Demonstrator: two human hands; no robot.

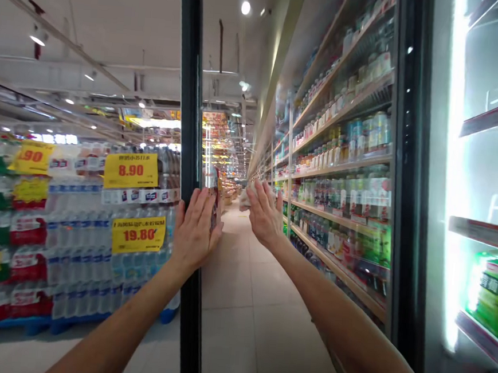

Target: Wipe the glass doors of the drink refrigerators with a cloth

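A black-framed glass door (pixel 229 300) stands open in front of me. My left hand (pixel 196 222) is at its left frame bar, fingers pointing up and back of the hand toward me. A can with a silvery top (pixel 211 179) shows between these fingers and the thumb, its lower part hidden behind the hand. My right hand (pixel 266 211) is at the glass, its fingers laid over a whitish cloth (pixel 245 200). Part of the cloth sticks out left of the fingers.
On the left stand stacks of packed bottles (pixel 76 236) with yellow price signs (pixel 131 170). Shelves of bottled drinks (pixel 343 199) appear through or in the glass. At right is a lit cooler with shelves (pixel 487 228) and a green pack (pixel 493 292).
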